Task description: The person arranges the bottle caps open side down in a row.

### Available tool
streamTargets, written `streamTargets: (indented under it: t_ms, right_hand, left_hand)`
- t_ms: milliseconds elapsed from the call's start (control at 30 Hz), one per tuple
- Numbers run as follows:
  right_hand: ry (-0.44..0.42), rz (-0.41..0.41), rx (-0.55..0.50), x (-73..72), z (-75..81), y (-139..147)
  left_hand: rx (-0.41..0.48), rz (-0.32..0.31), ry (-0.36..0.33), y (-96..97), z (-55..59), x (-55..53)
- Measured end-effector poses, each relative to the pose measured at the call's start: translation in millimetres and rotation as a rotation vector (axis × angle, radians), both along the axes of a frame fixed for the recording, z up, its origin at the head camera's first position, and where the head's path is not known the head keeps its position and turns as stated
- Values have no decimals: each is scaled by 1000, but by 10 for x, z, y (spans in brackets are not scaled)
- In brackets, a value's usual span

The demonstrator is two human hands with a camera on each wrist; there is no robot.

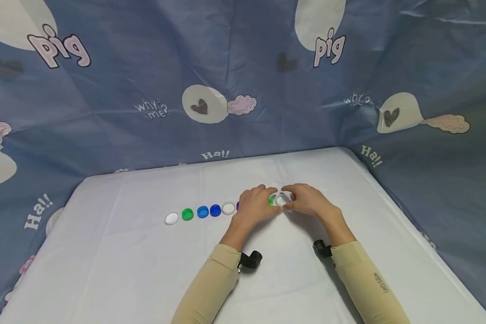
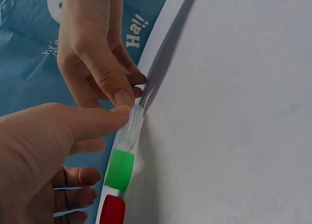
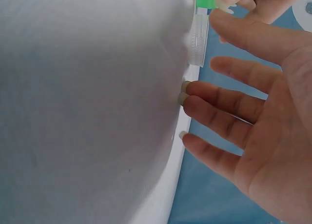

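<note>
A clear ridged bottle cap (image 1: pixel 282 199) stands on the table between the two hands. My left hand (image 1: pixel 254 204) has its thumb tip right at the cap's near edge, its other fingers loosely bent and apart. From the other side comes my right hand (image 1: pixel 308 199), with thumb and index finger near the clear cap and the remaining fingers spread. In the left wrist view the two thumb tips meet over the clear cap (image 2: pixel 129 129). Next to it is a green cap (image 2: pixel 120 169), then a red cap (image 2: pixel 112 209). The left hand hides part of the row in the head view.
Leftward the row goes on with a white cap (image 1: pixel 228 208), a dark blue cap (image 1: pixel 215 210), a lighter blue cap (image 1: pixel 203 212), another green cap (image 1: pixel 187 214) and a whitish cap (image 1: pixel 171 218). A blue printed cloth (image 1: pixel 235 67) hangs behind the white table (image 1: pixel 146 270).
</note>
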State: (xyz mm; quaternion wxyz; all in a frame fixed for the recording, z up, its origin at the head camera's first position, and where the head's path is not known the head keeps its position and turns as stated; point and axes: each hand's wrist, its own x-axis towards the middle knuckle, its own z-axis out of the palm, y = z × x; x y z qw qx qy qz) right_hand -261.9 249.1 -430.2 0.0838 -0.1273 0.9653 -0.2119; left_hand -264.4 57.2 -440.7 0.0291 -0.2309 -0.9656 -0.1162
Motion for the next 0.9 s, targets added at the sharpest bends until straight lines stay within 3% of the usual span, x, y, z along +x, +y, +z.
streamTargets:
  t_ms: [367,900]
  right_hand:
    - [-1,-16,3,-31,-17,-19]
    - [-6,1,-26,-49,-58,31]
  left_hand:
    - [36,28,-5,36,-45,-39]
    - [56,11,9,102,-75,-52]
